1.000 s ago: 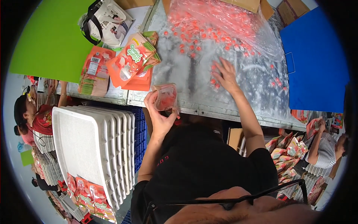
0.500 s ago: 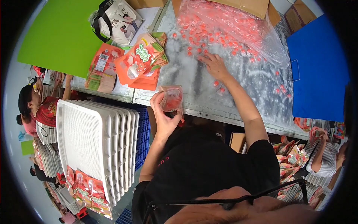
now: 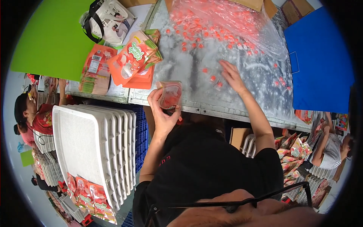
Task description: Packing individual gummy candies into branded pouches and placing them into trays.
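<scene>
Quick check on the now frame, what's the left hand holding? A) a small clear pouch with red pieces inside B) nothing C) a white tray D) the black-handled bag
A: the left hand grips a small clear pouch with red contents at the table edge, while the right hand lies flat among the loose red pieces on the table.

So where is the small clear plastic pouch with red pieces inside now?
In the head view, the small clear plastic pouch is held in the left hand at the near edge of the grey metal table, just right of the stacked orange packets.
</scene>
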### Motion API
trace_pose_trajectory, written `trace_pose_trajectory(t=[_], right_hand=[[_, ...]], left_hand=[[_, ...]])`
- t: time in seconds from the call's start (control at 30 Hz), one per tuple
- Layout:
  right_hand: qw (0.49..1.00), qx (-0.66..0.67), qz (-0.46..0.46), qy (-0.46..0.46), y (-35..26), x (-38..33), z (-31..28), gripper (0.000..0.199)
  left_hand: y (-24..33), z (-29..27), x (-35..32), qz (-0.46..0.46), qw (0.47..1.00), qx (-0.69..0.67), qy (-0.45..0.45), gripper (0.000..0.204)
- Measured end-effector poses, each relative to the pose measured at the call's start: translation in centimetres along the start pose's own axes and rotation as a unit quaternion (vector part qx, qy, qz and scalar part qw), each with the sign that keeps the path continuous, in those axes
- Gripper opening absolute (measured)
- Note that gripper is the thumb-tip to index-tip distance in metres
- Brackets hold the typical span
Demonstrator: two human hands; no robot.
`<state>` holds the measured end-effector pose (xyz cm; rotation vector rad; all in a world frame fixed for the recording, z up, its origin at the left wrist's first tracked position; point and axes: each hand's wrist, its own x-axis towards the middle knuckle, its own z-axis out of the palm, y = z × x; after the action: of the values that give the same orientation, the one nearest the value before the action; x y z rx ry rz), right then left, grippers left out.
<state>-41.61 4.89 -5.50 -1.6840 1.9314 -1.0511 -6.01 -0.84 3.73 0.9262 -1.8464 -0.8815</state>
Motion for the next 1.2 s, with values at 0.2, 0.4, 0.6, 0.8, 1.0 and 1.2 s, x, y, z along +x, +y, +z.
trace_pose_trajectory(t=[0.2, 0.4, 0.6, 0.8, 1.0, 1.2], right_hand=[[0.956, -0.252, -0.14, -0.057, -5.5, 0.8, 4.0, 0.067], [0.97, -0.151, -0.186, -0.029, -4.3, 0.1, 5.2, 0.045], [0.972, -0.175, -0.156, -0.008, -3.3, -0.1, 6.2, 0.027], [0.991, -0.08, -0.106, -0.033, -8.1, 3.1, 9.0, 0.036], [0.967, -0.126, -0.2, -0.095, -10.9, 5.1, 13.3, 0.043], [0.994, 0.034, -0.087, -0.049, -9.3, 5.6, 13.0, 0.02]], left_hand=[[1.5, 0.1, 0.6, 0.027, 1.0, 0.006, -0.004, 0.08], [-1.8, 2.9, 0.9, -0.041, 0.993, -0.106, 0.009, 0.1], [-0.8, 3.0, 0.9, 0.017, 0.998, -0.065, -0.004, 0.106], [-0.8, -0.3, 1.8, -0.02, 0.993, -0.079, 0.081, 0.103], [-2.2, -1.6, 1.8, -0.014, 0.995, -0.009, 0.097, 0.101], [-1.5, -0.2, 1.9, 0.026, 0.995, 0.074, 0.069, 0.099]])
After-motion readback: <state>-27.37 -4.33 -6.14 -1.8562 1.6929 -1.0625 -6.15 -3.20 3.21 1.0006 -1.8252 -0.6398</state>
